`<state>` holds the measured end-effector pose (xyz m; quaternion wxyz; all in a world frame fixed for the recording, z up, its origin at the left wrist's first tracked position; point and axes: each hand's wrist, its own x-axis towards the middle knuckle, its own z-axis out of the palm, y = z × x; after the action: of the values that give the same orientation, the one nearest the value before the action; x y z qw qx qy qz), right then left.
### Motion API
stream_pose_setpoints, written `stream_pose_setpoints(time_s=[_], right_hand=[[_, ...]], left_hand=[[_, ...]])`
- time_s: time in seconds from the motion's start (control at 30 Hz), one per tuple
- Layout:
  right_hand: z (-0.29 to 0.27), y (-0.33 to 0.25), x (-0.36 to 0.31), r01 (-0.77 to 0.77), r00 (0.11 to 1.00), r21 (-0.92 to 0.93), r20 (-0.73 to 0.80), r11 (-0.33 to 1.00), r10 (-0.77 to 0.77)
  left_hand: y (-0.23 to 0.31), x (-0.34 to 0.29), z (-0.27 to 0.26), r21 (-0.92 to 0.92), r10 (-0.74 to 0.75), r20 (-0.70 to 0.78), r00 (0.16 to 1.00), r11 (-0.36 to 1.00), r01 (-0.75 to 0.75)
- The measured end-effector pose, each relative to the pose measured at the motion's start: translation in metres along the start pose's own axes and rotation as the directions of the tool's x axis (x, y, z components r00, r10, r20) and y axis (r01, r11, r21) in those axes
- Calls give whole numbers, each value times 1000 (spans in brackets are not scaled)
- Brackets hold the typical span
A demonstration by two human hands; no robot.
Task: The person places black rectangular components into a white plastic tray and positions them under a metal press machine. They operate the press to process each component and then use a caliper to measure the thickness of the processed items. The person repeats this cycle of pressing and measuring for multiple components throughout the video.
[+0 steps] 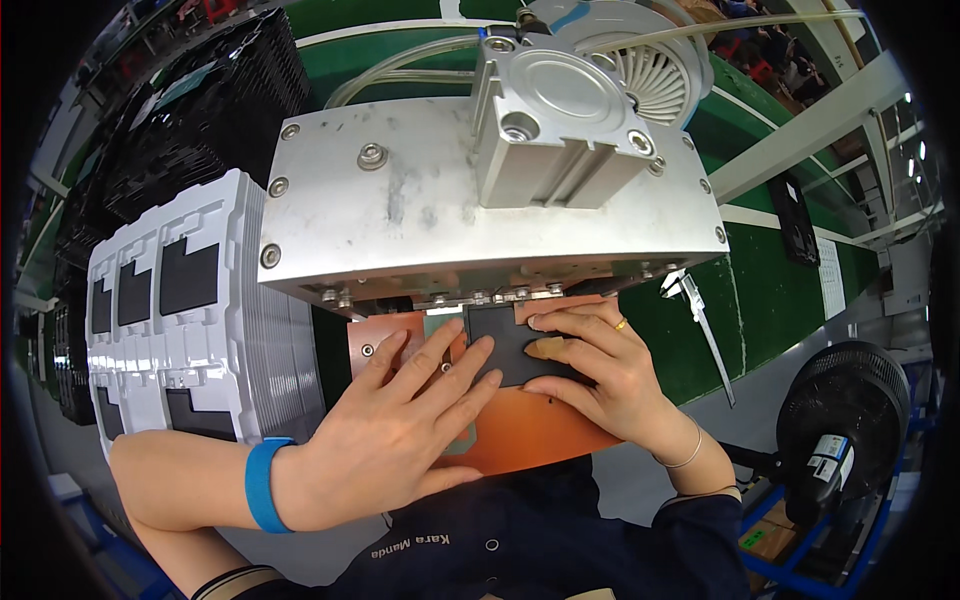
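Note:
A thin black rectangular piece (pixel 497 345) lies on an orange plate (pixel 540 428), below the front edge of a silver metal press block (pixel 420 200). My right hand (pixel 618 378) curls around the right side of this piece, fingers on its face and thumb along the near edge. A tan covering wraps one fingertip. My left hand (pixel 365 445) lies palm down with fingers stretched out and apart, the fingertips reaching the plate and the left edge of the black piece. The far end of the piece runs close to the block's underside.
White trays (pixel 240 300) holding black cut-out pieces are stacked at left, with black trays (pixel 210 120) behind. An air cylinder (pixel 560 100) tops the block. A caliper (pixel 705 335) rests on the green table (pixel 770 300); a black fan (pixel 845 430) stands at lower right.

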<state>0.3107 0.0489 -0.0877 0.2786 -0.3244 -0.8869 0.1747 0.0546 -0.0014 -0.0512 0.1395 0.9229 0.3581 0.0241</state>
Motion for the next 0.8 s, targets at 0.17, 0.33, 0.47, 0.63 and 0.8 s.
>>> stream_pose_setpoints(time_s=[0.17,0.33,0.47,0.63,0.8], right_hand=[[0,1,1,-10,1000,39,11,999,10],[0,3,2,-12,1000,73,28,997,10],[-1,2,2,-19,999,54,36,998,17],[-1,3,2,-34,999,75,44,997,30],[-2,1,1,-57,996,57,68,997,53]], left_hand=[[-1,1,0,-22,-7,41,999,1000,8],[0,2,-3,-30,-19,67,998,999,21],[0,3,-5,-29,-27,87,996,999,30],[0,3,-4,-41,-36,97,995,998,40],[0,3,-5,-41,-38,90,995,998,42]])
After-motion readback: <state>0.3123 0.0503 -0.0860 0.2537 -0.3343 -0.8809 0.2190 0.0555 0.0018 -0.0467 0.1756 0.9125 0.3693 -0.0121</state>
